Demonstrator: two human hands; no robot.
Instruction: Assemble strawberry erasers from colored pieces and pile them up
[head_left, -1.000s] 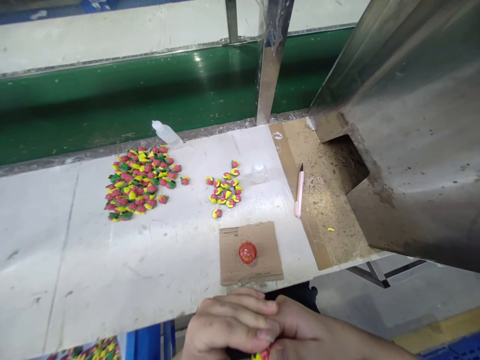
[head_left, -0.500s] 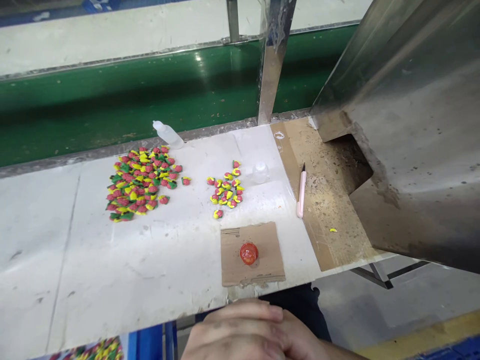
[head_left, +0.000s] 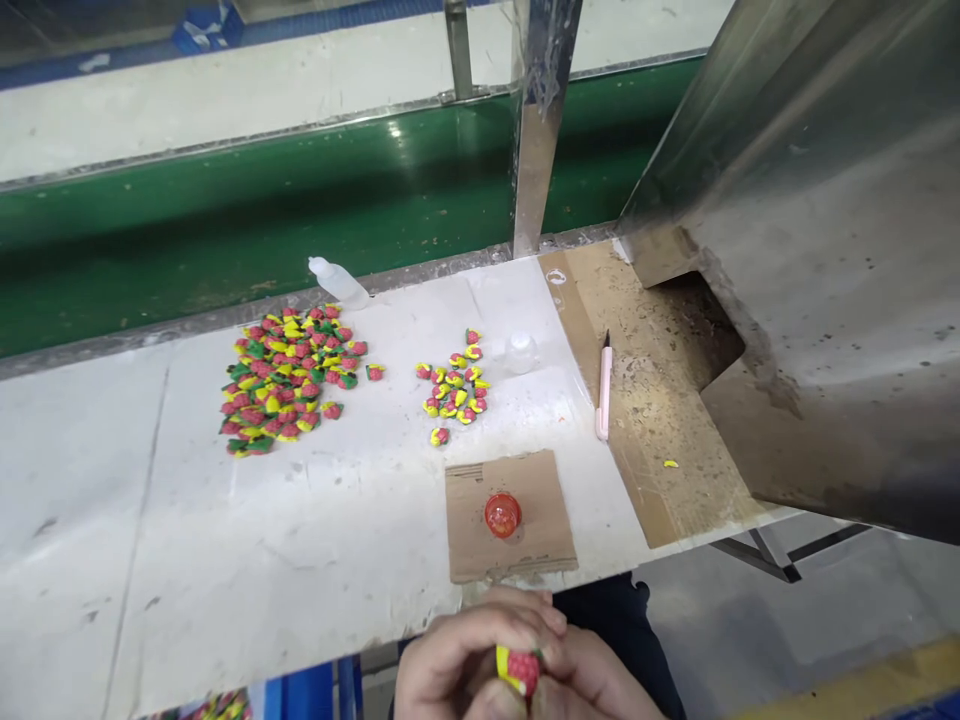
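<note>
Just in front of the table edge, a small fruit-shaped piece (head_left: 523, 670), pink and bumpy like a raspberry with a yellow banana-like part, sits between my fingertips. My left hand (head_left: 446, 655) is closed around its left side, and my right hand (head_left: 589, 675) closes on it from the right. Nearest to both hands is a small red cup (head_left: 502, 515) on a square of brown cardboard (head_left: 469, 545). Beyond lies a small cluster of similar pieces (head_left: 456, 390), with a larger pile (head_left: 289, 375) to its left.
A translucent squeeze bottle (head_left: 339, 282) leans behind the pile. A clear round container (head_left: 521, 352) and a pink pen-like tool (head_left: 604, 390) lie right of the cluster. A metal panel (head_left: 840, 300) rises at the right. More pieces (head_left: 217, 706) lie below the table's edge.
My hands were overlapped with the fingers covering what was in them; now they have turned and the fruit-shaped piece shows between the fingertips. The view has shifted slightly.
</note>
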